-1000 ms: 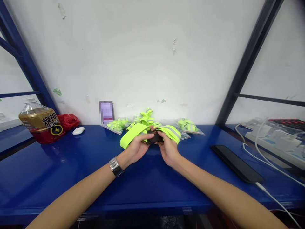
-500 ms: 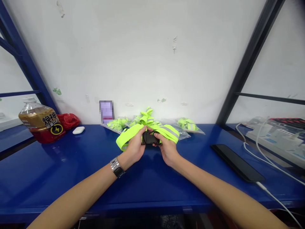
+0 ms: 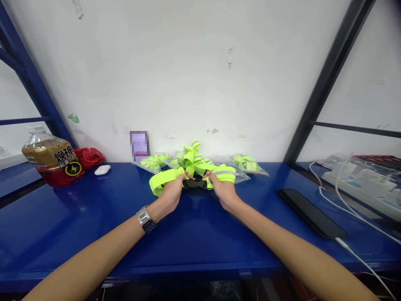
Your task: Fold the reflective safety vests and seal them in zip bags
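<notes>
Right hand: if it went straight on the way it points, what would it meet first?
Beyond the held strap, the right hand would probably meet the heaped yellow-green strapping first, though depth there is unclear.

Drink bottle point(image 3: 52, 161), just left of the red bag point(image 3: 90, 157) | I read 焕神 large on its label point(image 3: 46, 155) | under that, a yellow lightning-bolt sign point(image 3: 73, 169) in a ring | smaller characters blurred

Yellow-green reflective strap point(image 3: 226, 173) with black buckle point(image 3: 194, 184), held on both sides.
The buckle is set level, crosswise. To its left, the strap is bent into a wide loop; to its right, grey-striped layers are folded together. Bunched webbing point(image 3: 191, 157) is seen behind it; whether joined cannot be told.
</notes>
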Available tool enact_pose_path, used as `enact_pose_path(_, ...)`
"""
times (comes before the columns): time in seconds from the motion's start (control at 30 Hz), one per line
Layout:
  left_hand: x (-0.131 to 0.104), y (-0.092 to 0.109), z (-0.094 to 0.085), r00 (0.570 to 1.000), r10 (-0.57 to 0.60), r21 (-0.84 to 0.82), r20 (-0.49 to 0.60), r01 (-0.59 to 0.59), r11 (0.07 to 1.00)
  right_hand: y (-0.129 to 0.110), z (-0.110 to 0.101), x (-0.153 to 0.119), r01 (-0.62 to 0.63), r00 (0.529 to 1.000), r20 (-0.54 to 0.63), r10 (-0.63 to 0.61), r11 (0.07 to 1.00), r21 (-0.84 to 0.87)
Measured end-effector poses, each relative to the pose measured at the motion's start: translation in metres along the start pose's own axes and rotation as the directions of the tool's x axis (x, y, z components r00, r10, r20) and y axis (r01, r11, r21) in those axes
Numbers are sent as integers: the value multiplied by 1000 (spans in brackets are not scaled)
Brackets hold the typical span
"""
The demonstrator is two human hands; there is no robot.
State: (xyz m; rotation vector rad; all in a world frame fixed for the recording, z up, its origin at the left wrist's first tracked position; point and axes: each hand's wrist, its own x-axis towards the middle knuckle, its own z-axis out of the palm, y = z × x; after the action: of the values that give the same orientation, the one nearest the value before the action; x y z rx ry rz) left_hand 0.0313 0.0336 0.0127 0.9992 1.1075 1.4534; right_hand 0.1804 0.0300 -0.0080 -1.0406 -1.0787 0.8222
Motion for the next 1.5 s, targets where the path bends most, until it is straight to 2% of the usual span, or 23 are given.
enact_pose_path(0.1, 3, -3, -13, 998, -26, 138, 54, 18, 990, 3, -7, 1, 183, 977, 167, -135, 932, -313)
enact_pose_path(0.17, 5, -8, -21, 993, 16, 323, 116, -52, 945, 3, -10, 0, 274, 950, 263, -166, 849, -452)
enact_pose_path(0.2, 6, -11, -25, 986, 56, 437, 158, -121, 891, 2, -12, -1, 304, 941, 293, -170, 805, -509)
enact_pose_path(0.27, 9, -19, -34, 944, 183, 634, 276, -322, 703, 1, -13, -5, 338, 932, 327, -157, 706, -623)
enact_pose_path(0.3, 10, -23, -37, 900, 254, 683, 355, -435, 587, 0, -14, -7, 339, 933, 332, -139, 650, -679)
enact_pose_path(0.33, 11, -27, -41, 837, 321, 700, 443, -546, 461, -1, -14, -9, 335, 936, 333, -118, 594, -731)
enact_pose_path(0.37, 12, -31, -44, 759, 371, 686, 535, -647, 333, -2, -13, -11, 329, 939, 332, -95, 537, -777)
enact_pose_path(0.43, 12, -36, -47, 607, 392, 613, 691, -780, 126, -5, -12, -15, 320, 943, 329, -57, 435, -842)
enact_pose_path(0.47, 12, -37, -48, 554, 376, 576, 743, -815, 63, -7, -12, -16, 321, 943, 331, -44, 392, -862)
enact_pose_path(0.53, 8, -35, -46, 497, 325, 524, 805, -852, 5, -11, -9, -19, 326, 942, 336, -27, 326, -888)
enact_pose_path(0.6, 1, -29, -43, 493, 262, 505, 830, -863, 24, -14, -7, -21, 334, 939, 344, -19, 290, -897)
enact_pose_path(0.77, -19, -14, -32, 571, 97, 544, 815, -812, 211, -18, -3, -26, 339, 931, 363, 28, 294, -894)
enact_pose_path(0.87, -28, -11, -29, 550, 25, 530, 835, -816, 230, -19, -3, -27, 314, 935, 354, 36, 384, -868)
enact_pose_path(0.97, -31, -13, -28, 513, 15, 493, 859, -834, 248, -18, -5, -27, 326, 922, 387, 27, 486, -811)
enact_pose_path(1.07, -29, -15, -28, 479, 5, 456, 878, -837, 302, -17, -5, -28, 415, 854, 520, 24, 572, -708)
enact_pose_path(1.13, -24, -16, -29, 443, -25, 426, 896, -842, 332, -17, -5, -29, 523, 766, 642, -31, 611, -594)
enact_pose_path(1.2, -20, -17, -31, 390, -48, 382, 920, -858, 344, -19, -2, -31, 630, 669, 736, -102, 603, -489)
enact_pose_path(1.27, -17, -18, -33, 360, -43, 352, 932, -873, 337, -20, 1, -33, 689, 607, 780, -151, 588, -423)
enact_pose_path(1.4, -21, -16, -31, 406, -36, 393, 913, -853, 343, -18, 5, -34, 680, 616, 749, -243, 644, -350)
enact_pose_path(1.5, -24, -13, -27, 435, -28, 423, 900, -856, 297, -11, 5, -32, 650, 642, 726, -246, 678, -345)
